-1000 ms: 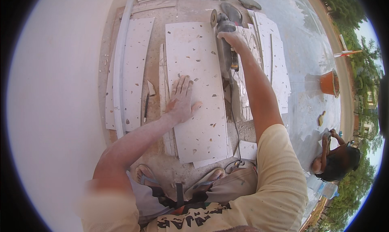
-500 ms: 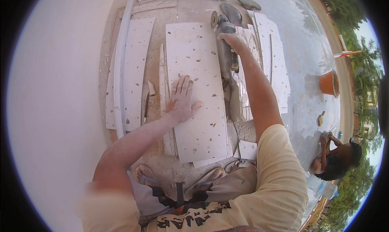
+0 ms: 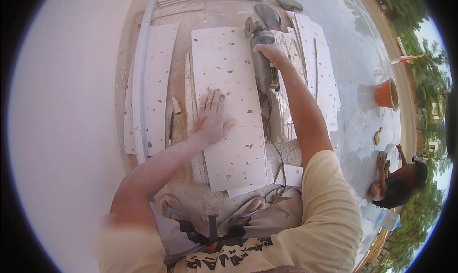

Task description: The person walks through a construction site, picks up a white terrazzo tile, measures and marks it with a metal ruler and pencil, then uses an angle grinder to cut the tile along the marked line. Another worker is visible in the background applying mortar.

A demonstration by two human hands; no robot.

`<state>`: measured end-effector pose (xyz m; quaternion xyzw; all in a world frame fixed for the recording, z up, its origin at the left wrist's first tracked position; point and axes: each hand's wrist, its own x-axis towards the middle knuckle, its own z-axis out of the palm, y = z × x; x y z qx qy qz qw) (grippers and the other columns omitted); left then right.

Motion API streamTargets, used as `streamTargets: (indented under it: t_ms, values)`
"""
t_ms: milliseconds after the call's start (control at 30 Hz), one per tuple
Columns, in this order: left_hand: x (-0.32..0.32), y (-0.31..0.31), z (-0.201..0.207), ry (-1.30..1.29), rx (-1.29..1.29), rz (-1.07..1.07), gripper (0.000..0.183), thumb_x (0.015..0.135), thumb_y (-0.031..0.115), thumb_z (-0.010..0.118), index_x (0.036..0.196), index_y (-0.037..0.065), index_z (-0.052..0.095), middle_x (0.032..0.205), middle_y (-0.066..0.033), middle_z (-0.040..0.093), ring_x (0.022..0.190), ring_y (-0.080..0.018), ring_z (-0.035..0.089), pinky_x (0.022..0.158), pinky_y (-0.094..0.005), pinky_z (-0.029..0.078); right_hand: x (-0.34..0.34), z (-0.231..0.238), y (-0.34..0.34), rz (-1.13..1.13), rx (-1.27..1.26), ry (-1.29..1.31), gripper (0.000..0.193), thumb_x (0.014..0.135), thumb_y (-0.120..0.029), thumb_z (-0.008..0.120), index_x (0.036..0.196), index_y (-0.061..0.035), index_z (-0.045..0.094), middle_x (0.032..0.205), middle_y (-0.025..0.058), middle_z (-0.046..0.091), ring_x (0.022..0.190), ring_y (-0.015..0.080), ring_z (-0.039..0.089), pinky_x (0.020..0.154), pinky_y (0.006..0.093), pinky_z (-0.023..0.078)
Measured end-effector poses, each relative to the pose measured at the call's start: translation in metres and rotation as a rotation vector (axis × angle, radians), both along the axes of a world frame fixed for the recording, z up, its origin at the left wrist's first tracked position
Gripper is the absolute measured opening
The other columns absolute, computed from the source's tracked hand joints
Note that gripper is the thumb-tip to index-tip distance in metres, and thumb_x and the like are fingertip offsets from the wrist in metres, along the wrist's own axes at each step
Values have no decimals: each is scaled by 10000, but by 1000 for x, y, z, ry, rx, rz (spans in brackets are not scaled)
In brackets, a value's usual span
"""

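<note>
A long white slab (image 3: 234,158) with scattered brown and grey chips lies in front of me. My left hand (image 3: 212,119) rests flat on its left half, fingers stretched out and dusty. My right hand (image 3: 272,53) is wrapped round the body of a dark angle grinder (image 3: 262,68) at the slab's far right edge. The grinder's round disc (image 3: 248,27) points away from me, by the slab's far right corner. Whether the disc touches the slab I cannot tell. A black cord (image 3: 275,151) trails from the grinder back toward my feet.
More speckled slabs (image 3: 160,77) lie left, behind and right (image 3: 324,82), with a long pale bar (image 3: 141,82) on the left ones. A pencil-like stick (image 3: 171,130), a flat stone (image 3: 288,2) and an orange bucket (image 3: 385,93) are around. Another person (image 3: 400,184) crouches at right.
The grinder has come very slightly nearer to me along the slab's right edge. My left hand stays in place. The other person's hands have moved apart.
</note>
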<state>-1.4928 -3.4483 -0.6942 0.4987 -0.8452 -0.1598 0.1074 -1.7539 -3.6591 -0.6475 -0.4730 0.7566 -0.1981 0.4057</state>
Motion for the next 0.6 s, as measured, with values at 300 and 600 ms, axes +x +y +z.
streamTargets:
  t_ms: [300, 600]
  values:
    - [0, 0, -1, -3, -11, 4, 830, 962, 498, 517, 1475, -122, 313, 1593, -277, 215, 1527, -381, 98, 1251, -505, 53, 2, -1, 8, -4, -21, 29, 533, 680, -378, 776, 990, 51, 717, 908, 121, 687, 762, 230, 647, 601, 375, 496]
    - [-2, 0, 0, 59, -55, -15, 826, 945, 457, 568, 1456, -140, 314, 1562, -308, 246, 1505, -420, 153, 1239, -526, 92, -3, -6, -8, 14, -16, 51, 556, 669, -382, 776, 1014, 50, 720, 943, 123, 700, 811, 247, 666, 659, 386, 520]
